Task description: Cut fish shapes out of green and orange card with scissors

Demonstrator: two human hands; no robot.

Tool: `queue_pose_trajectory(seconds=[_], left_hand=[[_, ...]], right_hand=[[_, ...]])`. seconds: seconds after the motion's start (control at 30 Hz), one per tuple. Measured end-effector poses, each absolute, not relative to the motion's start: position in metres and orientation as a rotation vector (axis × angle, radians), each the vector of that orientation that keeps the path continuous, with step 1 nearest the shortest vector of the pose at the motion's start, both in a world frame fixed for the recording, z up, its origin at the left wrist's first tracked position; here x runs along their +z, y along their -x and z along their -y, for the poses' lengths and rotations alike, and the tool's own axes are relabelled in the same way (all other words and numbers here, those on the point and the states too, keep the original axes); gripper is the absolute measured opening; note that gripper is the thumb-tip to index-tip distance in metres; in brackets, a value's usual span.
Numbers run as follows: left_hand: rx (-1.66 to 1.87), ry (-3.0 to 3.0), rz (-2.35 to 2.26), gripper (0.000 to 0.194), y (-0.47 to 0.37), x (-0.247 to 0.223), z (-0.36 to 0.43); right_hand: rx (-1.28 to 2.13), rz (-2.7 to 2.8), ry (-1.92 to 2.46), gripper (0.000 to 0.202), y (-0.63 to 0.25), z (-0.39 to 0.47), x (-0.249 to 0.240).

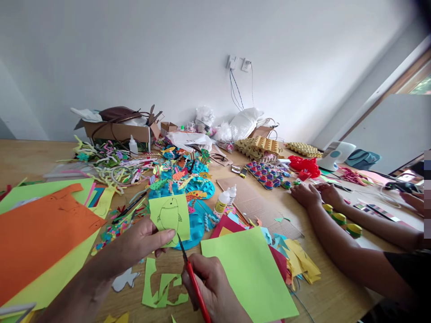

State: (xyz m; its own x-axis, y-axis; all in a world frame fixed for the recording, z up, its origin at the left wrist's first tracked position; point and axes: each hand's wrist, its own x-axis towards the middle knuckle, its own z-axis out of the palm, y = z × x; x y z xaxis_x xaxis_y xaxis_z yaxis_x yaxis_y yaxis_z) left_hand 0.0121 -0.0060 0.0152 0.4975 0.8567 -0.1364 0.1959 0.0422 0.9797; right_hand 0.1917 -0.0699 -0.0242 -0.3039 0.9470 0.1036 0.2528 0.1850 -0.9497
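My left hand [148, 240] pinches the lower left edge of a light green paper piece [185, 213], which bears a fish drawn in black outline. Red-handled scissors [194, 282] are gripped in my right hand [215, 282], their blades reaching the paper's lower edge near the drawn tail. Below the hands lie light green paper offcuts [163, 291] with cut-out gaps. A grey-white fish-shaped cutout [125, 280] rests beside my left wrist. Right of my right hand lies a light green sheet [249, 269].
Blue painted discs [193, 229] with colourful paper fish sit behind the paper. Glue bottles [222, 202] stand right of them. Orange paper [43, 237] covers the left side. Another person's hands [306, 195] work at the right near painted egg-carton cups [338, 219]. Egg trays [259, 146] lie farther back.
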Motion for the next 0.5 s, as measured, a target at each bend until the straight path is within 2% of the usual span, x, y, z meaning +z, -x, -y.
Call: queue_pose_trajectory(seconds=[0.13, 0.5], left_hand=[[0.662, -1.465, -0.940, 0.015, -0.0116, 0.0151, 0.0078], [0.680, -1.461, -0.962, 0.015, -0.0140, 0.0146, 0.0047]], right_hand=[[1.150, 1.719, 1.145, 0.039, -0.1917, 0.0700, -0.0243], [1.160, 1.688, 1.146, 0.036, -0.1926, 0.0701, -0.0304]])
